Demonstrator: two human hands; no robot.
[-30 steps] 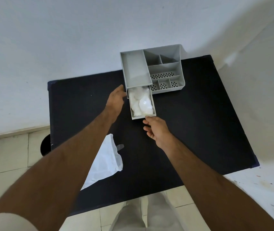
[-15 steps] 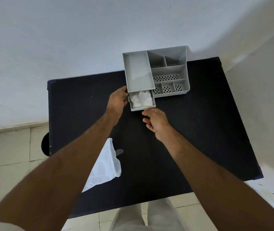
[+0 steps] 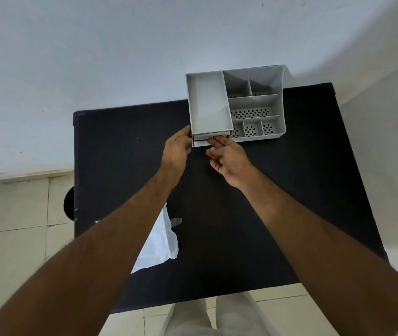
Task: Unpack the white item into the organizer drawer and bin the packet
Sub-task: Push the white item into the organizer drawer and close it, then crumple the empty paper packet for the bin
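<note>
A grey organizer point(image 3: 256, 103) stands at the back of the black table point(image 3: 290, 190). Its drawer point(image 3: 199, 143) at the lower left is pushed almost fully in; only a thin sliver of its front shows, and the white item inside is hidden. My left hand point(image 3: 177, 149) rests against the organizer's left front corner, fingers apart. My right hand point(image 3: 227, 155) has its fingertips on the drawer front and holds nothing. The empty white packet point(image 3: 160, 243) lies near the table's front left, partly under my left forearm.
A white wall rises right behind the table. A dark round object point(image 3: 69, 203) sits on the tiled floor at the table's left edge. The organizer's open compartments point(image 3: 251, 113) on the right have perforated bottoms.
The drawer, open with the white item showing a second ago, has slid nearly shut under my right hand's push. My left hand stayed at the organizer's corner.
</note>
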